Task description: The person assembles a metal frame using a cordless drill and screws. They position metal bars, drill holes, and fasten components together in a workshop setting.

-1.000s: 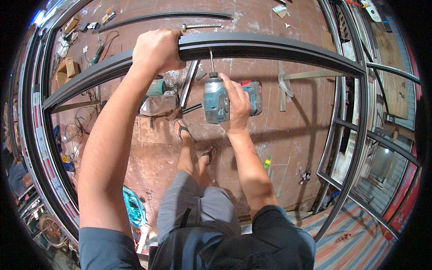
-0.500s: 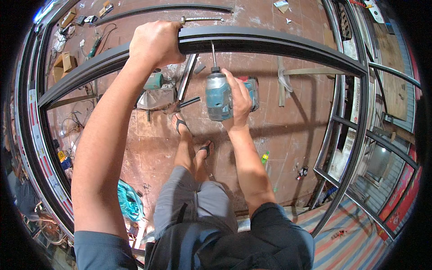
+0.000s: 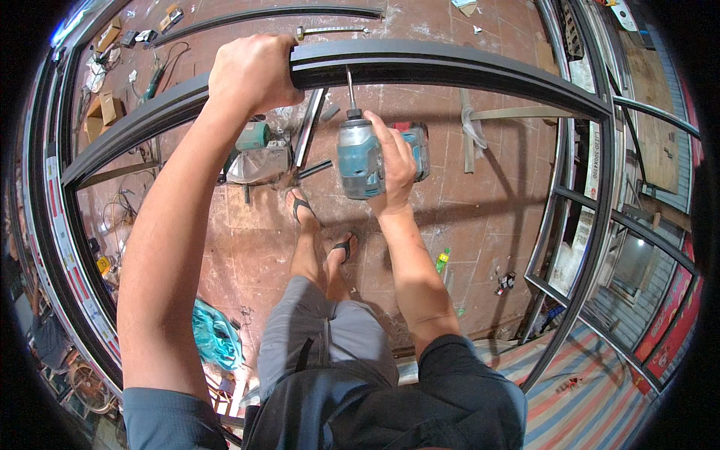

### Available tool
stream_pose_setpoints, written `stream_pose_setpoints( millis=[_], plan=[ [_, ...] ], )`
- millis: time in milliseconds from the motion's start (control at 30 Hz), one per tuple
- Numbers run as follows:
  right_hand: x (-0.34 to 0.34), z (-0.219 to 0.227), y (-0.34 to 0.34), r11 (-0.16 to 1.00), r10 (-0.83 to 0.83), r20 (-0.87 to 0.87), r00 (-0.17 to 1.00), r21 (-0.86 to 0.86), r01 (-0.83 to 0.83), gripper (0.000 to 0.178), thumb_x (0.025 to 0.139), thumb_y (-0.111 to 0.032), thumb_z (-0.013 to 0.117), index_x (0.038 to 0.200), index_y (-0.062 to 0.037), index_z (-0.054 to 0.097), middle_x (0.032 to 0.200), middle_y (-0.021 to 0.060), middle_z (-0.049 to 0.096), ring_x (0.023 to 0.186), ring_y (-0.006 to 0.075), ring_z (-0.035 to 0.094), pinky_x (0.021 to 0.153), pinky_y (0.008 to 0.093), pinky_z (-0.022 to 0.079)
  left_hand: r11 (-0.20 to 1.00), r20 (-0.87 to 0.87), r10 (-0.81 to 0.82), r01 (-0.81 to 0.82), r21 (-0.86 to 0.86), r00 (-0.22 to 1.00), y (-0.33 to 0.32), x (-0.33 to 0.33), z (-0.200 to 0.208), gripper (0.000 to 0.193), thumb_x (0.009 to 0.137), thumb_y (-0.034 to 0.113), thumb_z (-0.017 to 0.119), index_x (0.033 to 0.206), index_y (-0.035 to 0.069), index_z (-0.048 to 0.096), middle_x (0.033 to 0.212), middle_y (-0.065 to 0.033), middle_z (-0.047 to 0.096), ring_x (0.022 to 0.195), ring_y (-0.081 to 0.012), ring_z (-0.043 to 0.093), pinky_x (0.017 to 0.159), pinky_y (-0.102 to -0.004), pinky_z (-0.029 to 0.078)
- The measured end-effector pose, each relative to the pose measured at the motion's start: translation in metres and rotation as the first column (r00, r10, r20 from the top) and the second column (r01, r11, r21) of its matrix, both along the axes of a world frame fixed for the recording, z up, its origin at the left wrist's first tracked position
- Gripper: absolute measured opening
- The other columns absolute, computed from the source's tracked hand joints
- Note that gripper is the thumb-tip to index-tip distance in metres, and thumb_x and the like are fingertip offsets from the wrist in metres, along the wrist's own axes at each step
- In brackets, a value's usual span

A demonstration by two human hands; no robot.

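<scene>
A dark grey metal frame (image 3: 450, 64) surrounds me, its far bar crossing in front of me. My left hand (image 3: 253, 73) is wrapped over that bar, left of its middle. In my right hand (image 3: 395, 154) is a teal cordless impact driver (image 3: 361, 159) with a red and black battery pack at its right. Its long bit (image 3: 351, 88) points away from me, and the tip meets the near face of the bar, just right of my left hand. Whether a screw sits at the tip is too small to tell. My fingers partly cover the driver's grip.
Beyond the bar lie a metal strip (image 3: 334, 31) and a long dark profile (image 3: 270, 16). Below stands a green-motored machine (image 3: 256, 150). Loose profiles (image 3: 309, 127), a cardboard box (image 3: 103, 114), a teal bag (image 3: 216, 335) and a yellow-green bottle (image 3: 442, 260) are on the floor. Striped sheeting (image 3: 585, 397) covers the lower right.
The driver and both hands appear slightly further left, along with the whole scene, which has shifted a little. The bit stays against the bar and both grips look the same.
</scene>
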State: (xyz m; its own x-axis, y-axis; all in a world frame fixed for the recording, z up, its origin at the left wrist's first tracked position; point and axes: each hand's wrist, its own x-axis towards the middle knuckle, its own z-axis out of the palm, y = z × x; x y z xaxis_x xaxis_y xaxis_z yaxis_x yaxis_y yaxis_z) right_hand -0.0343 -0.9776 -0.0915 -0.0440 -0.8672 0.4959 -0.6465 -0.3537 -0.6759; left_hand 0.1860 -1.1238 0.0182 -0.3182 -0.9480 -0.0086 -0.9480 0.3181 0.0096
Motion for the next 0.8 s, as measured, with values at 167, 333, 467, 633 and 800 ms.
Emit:
stream_pose_setpoints(
  millis=[167, 333, 467, 633, 800],
  plan=[
    [0.0003, 0.0012, -0.0024, 1.000, -0.005, -0.013, 1.000, 0.004, 0.005, 0.056, 0.092, -0.021, 0.073, 0.147, -0.0102, 0.070, 0.107, 0.0114, 0.075, 0.094, 0.0322, 0.072, 0.087, 0.0422, 0.053, 1.000, -0.005, 0.012, -0.012, 0.012, 1.000, 0.0002, -0.0011, 0.0033, 0.056, 0.065, 0.032, 0.093, 0.117, 0.015, 0.082, 0.100, -0.0155, 0.082, 0.094, -0.0350, 0.081, 0.086, -0.0453, 0.066],
    [-0.0064, -0.0053, -0.0062, 1.000, -0.009, -0.063, 0.998, -0.010, 0.008, 0.055, 0.091, -0.020, 0.073, 0.146, -0.0116, 0.071, 0.111, 0.0092, 0.076, 0.097, 0.0300, 0.073, 0.087, 0.0417, 0.053, 0.994, 0.039, 0.048, -0.051, 0.095, 0.998, -0.0008, -0.0046, 0.0072, 0.066, 0.062, 0.033, 0.095, 0.125, 0.016, 0.081, 0.111, -0.0134, 0.083, 0.100, -0.0341, 0.081, 0.090, -0.0449, 0.065],
    [-0.0092, 0.0023, -0.0093, 1.000, 0.000, -0.088, 0.996, -0.011, -0.001, 0.056, 0.090, -0.019, 0.074, 0.146, -0.0129, 0.072, 0.113, 0.0079, 0.077, 0.097, 0.0284, 0.073, 0.088, 0.0415, 0.053, 0.999, 0.006, 0.024, -0.024, 0.029, 1.000, -0.0007, -0.0016, 0.0023, 0.055, 0.065, 0.033, 0.093, 0.117, 0.016, 0.083, 0.101, -0.0137, 0.083, 0.094, -0.0340, 0.081, 0.087, -0.0452, 0.066],
    [-0.0063, -0.0019, -0.0078, 1.000, -0.004, -0.064, 0.998, -0.002, 0.003, 0.057, 0.091, -0.019, 0.074, 0.147, -0.0118, 0.071, 0.114, 0.0088, 0.077, 0.098, 0.0291, 0.073, 0.089, 0.0417, 0.053, 0.999, -0.004, 0.033, -0.033, 0.007, 0.999, -0.0017, -0.0018, -0.0024, 0.053, 0.065, 0.033, 0.093, 0.115, 0.017, 0.083, 0.099, -0.0138, 0.083, 0.093, -0.0351, 0.081, 0.086, -0.0462, 0.066],
    [-0.0041, -0.0047, -0.0061, 1.000, -0.010, -0.033, 0.999, -0.025, 0.009, 0.056, 0.092, -0.021, 0.074, 0.147, -0.0096, 0.070, 0.117, 0.0112, 0.077, 0.103, 0.0306, 0.074, 0.091, 0.0416, 0.054, 0.997, 0.031, 0.034, -0.036, 0.069, 0.999, -0.0044, -0.0033, 0.0039, 0.062, 0.063, 0.033, 0.094, 0.122, 0.018, 0.082, 0.106, -0.0131, 0.083, 0.095, -0.0343, 0.081, 0.087, -0.0452, 0.065]
  ],
)
